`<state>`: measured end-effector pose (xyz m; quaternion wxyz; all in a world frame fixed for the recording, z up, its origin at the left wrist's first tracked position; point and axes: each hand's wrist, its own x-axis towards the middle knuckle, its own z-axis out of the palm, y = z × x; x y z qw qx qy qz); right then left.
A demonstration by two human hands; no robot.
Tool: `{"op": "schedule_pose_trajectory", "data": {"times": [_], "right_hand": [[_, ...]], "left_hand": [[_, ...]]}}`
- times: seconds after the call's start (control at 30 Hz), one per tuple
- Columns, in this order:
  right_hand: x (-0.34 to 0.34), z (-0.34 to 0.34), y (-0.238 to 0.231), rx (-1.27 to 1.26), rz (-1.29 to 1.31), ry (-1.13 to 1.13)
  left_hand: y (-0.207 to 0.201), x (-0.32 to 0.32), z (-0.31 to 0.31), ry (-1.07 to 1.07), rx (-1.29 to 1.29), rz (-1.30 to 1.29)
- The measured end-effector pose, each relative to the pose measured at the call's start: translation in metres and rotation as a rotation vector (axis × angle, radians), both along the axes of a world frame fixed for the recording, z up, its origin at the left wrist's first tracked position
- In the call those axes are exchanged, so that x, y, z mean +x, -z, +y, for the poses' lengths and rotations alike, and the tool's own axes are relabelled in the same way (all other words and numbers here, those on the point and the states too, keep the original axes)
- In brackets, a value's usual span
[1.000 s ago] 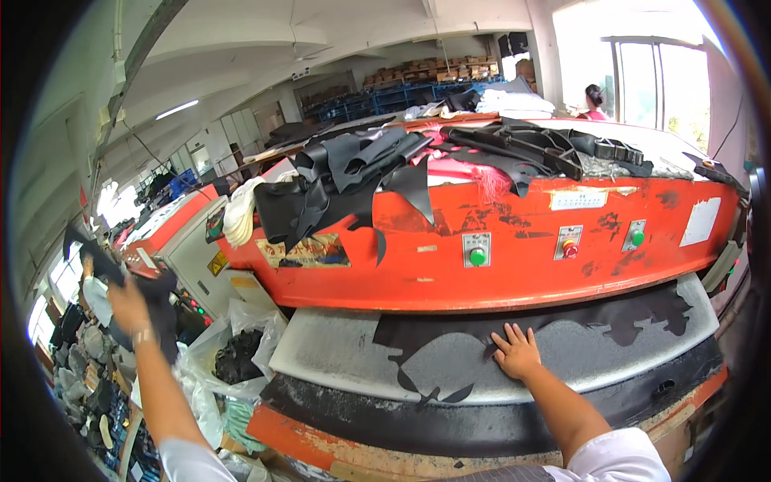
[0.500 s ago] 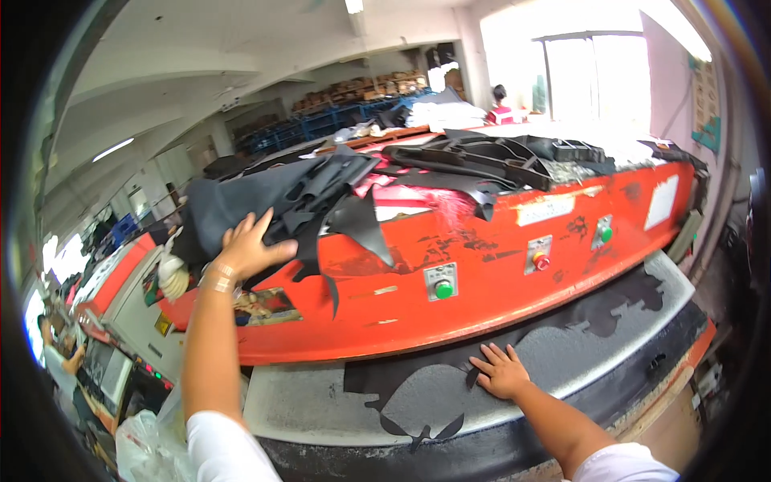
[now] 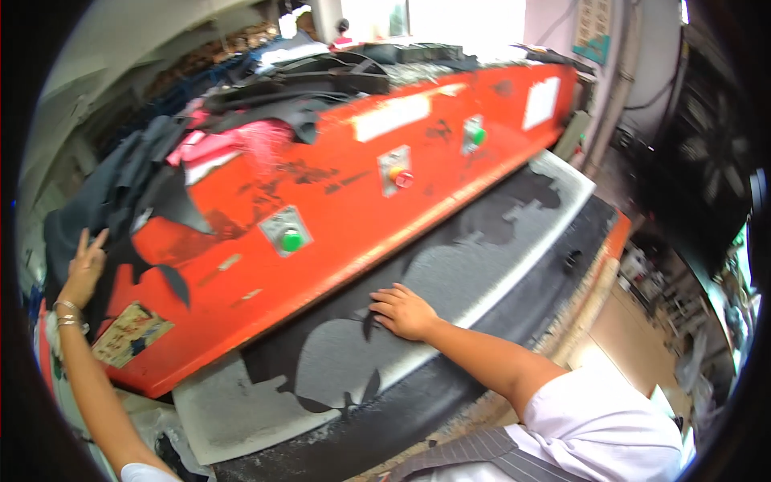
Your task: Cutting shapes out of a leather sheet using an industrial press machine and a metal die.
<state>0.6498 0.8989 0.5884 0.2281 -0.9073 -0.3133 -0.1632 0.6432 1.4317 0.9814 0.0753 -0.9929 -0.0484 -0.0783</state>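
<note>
My right hand [image 3: 405, 312] lies flat, fingers spread, on the pale grey cutting board [image 3: 233, 430]. Beneath and beside its fingers is a thin black sheet [image 3: 321, 309] with large rounded cut-outs and narrow leaf-shaped points, spread along the board. My left hand [image 3: 83, 271], a bracelet at its wrist, is raised at the left end of the red machine beam [image 3: 337, 201]. Its fingers are extended against or just in front of the draped dark sheet material [image 3: 104, 177]; whether they touch it I cannot tell. Nothing shows gripped in either hand.
The red beam carries two green push buttons [image 3: 291, 239] and a red knob [image 3: 402, 178]. Dark scraps, pink material [image 3: 233, 145] and black frame-like pieces [image 3: 345, 76] are heaped on top. A black fan [image 3: 715, 161] stands at the right, and a distant person [image 3: 343, 32] at the back.
The view has swung to the right, so the machine appears shifted left and more tilted. My left hand stays by the draped material, its fingers less spread. My right hand remains flat on the board.
</note>
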Motion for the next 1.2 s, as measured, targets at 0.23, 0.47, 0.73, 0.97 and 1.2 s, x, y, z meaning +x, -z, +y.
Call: {"op": "schedule_pose_trajectory", "data": {"times": [0.23, 0.47, 0.73, 0.97, 1.2], "right_hand": [[0.003, 0.022, 0.006, 0.273, -0.044, -0.087], [-0.002, -0.029, 0.013, 0.131, -0.011, 0.048], [0.002, -0.004, 0.011, 0.246, 0.134, -0.045], [-0.016, -0.023, 0.015, 0.372, 0.269, -0.012], [-0.036, -0.046, 0.025, 0.375, 0.245, -0.095]], "left_hand": [[-0.047, 0.026, 0.112, -0.366, 0.351, -0.198], [0.096, -0.015, -0.057, 0.428, 0.104, -1.326], [0.387, -0.085, -0.134, -0.024, -0.469, -0.527], [0.374, -0.055, -0.138, -0.431, -0.417, -0.118], [0.403, -0.082, -0.118, -0.281, -0.383, -0.109]]}}
